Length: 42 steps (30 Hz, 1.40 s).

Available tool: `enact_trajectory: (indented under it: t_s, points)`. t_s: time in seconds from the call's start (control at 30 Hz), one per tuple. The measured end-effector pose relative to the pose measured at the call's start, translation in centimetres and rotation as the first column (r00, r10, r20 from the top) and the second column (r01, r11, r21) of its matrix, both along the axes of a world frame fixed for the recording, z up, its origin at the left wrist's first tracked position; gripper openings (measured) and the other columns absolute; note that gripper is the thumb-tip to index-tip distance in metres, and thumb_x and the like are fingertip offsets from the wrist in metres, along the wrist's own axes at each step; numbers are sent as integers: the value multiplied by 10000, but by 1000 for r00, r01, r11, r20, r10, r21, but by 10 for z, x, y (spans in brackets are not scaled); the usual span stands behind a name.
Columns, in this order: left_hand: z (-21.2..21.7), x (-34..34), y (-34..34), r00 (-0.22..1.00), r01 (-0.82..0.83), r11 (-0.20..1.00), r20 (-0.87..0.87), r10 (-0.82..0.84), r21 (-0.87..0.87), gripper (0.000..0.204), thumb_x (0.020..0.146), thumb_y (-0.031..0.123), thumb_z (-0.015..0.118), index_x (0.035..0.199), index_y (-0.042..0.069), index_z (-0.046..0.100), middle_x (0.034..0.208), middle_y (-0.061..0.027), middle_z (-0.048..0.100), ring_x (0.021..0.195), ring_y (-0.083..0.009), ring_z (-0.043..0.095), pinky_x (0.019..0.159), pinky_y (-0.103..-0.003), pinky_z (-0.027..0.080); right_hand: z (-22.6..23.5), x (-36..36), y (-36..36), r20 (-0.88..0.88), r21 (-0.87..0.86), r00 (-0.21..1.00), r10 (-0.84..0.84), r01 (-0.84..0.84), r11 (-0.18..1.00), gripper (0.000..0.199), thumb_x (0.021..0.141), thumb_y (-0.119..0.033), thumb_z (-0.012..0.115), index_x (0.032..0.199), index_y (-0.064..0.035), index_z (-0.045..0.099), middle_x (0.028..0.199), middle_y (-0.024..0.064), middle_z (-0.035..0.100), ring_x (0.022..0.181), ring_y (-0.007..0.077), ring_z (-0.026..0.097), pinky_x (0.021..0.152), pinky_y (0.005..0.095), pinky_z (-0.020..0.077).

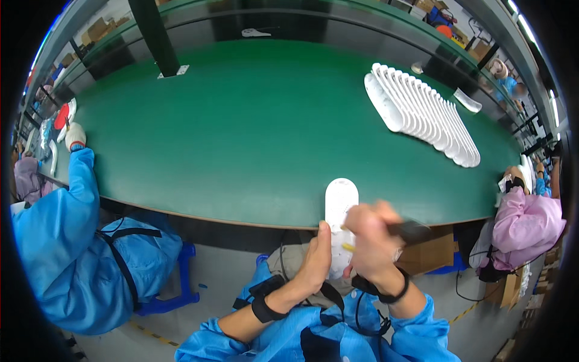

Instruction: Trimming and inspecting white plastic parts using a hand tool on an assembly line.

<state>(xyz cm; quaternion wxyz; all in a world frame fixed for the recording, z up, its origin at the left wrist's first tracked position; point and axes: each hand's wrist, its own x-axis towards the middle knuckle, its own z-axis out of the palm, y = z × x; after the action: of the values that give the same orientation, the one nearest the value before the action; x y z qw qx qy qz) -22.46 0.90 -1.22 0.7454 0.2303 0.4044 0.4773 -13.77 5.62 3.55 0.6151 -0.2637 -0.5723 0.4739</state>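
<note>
A long white plastic piece (341,196) with a rounded end rests over the table's front edge, in front of my body. My left hand (315,259) is closed along its left side, the thumb pointing up it. Over the right side of the piece is my right hand (373,235), smeared by motion and closed around a dark-handled tool (410,231). The handle sticks out to the right of the fist. A small yellow part (348,247) shows beside the fist, against the white piece; whether it belongs to the tool I cannot tell.
On the green table (229,133), a fanned row of similar white pieces (422,111) lies at the right. A curved white piece (468,101) is beyond it. A green post (154,39) stands at the far left. Co-workers sit on either side, one in a blue sleeve (82,172).
</note>
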Motion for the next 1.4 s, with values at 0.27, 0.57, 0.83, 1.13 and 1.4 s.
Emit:
enact_trajectory:
  t_s: [0.27,0.57,0.83,1.13,1.4]
  points:
    - [9,-6,5,992,77,991,106,-65,-107,660,908,544,108,898,24,514,599,-74,550,442,-154,538,394,-258,447,-4,4,4,-44,-63,996,72,-75,995,246,884,-137,425,666,-35,371,545,4,387,498,74,306,444,255,266]
    - [0,-12,7,975,187,982,122,-184,-13,681,895,568,96,985,11,477,644,-97,552,469,-177,556,415,-267,478,3,-14,21,135,-132,987,90,-72,989,243,851,-98,449,627,-15,402,514,14,373,479,81,322,426,267,263]
    - [0,-11,6,970,210,977,124,-207,-18,763,873,607,67,833,-4,523,587,-93,540,452,-179,539,418,-294,473,13,-37,48,352,-333,935,43,82,939,202,832,-107,443,643,-75,381,502,-52,344,406,29,304,367,209,240]
    - [11,-15,7,953,229,966,228,-199,-116,716,875,605,82,952,17,483,615,-107,540,444,-194,536,406,-307,473,16,-22,31,237,-259,971,8,55,964,237,842,-143,455,641,-22,418,529,4,388,477,86,348,440,280,297]
    - [15,-18,7,963,208,974,193,-188,-88,628,906,545,104,910,40,477,585,-74,517,427,-151,514,377,-270,442,15,-8,10,-115,60,984,138,-132,989,205,855,-98,443,672,-29,381,541,11,379,497,75,331,453,242,285]
